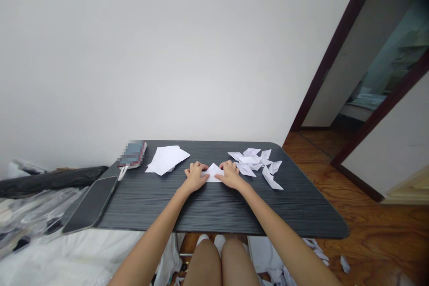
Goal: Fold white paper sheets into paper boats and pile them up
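One piece of white folded paper [213, 171], peaked at its far edge and straight along the near one, lies on the dark streaked table [217, 210]. The left hand [195, 176], fingers bent and half closed, holds its left side; the right hand [231, 174], likewise curled, holds its right side.

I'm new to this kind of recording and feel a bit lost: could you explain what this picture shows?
No machine here: one camera, worn on a person's head, looks forward and down. Their left hand and right hand hold a piece of folded white paper at its two sides, over a dark table. To the left lie white sheets, a pixelated item and a flat device, perhaps a tablet; to the right, folded paper shapes.
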`<control>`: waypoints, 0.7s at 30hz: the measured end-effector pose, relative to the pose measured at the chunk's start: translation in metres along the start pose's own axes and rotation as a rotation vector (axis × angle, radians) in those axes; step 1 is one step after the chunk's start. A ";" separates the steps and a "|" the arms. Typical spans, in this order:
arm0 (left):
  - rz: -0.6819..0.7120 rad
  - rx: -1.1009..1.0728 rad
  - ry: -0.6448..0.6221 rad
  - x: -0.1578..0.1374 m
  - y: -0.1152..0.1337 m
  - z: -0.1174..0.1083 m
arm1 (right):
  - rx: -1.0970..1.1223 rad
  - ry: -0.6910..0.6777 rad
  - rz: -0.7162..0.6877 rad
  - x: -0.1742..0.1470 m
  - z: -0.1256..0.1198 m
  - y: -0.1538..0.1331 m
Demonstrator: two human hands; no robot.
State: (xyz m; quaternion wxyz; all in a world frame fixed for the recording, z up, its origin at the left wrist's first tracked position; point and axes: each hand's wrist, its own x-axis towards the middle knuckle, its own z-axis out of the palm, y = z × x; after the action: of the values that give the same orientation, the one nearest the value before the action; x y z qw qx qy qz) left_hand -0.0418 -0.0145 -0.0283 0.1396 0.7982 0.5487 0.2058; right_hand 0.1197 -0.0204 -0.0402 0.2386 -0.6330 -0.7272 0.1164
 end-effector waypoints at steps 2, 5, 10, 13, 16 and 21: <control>0.034 -0.029 0.016 -0.002 0.002 -0.003 | 0.018 -0.009 -0.040 0.000 -0.008 0.000; 0.148 -0.026 0.124 -0.008 0.006 -0.009 | 0.044 0.095 -0.278 -0.009 -0.019 -0.002; 0.448 0.102 0.095 -0.022 0.006 -0.015 | -0.069 0.097 -0.556 -0.026 -0.027 0.002; 0.509 0.088 0.006 -0.027 0.003 -0.012 | -0.063 0.024 -0.574 -0.031 -0.027 0.006; 0.494 0.001 -0.017 -0.025 0.001 -0.008 | 0.044 -0.002 -0.524 -0.031 -0.026 0.008; 0.297 -0.188 -0.006 -0.016 -0.003 -0.006 | 0.265 -0.056 -0.334 -0.018 -0.025 0.013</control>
State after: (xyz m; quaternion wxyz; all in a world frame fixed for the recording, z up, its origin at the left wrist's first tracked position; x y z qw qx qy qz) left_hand -0.0520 -0.0284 -0.0270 0.1835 0.8546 0.4024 0.2720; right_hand 0.1448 -0.0388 -0.0286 0.3153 -0.4633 -0.8067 0.1875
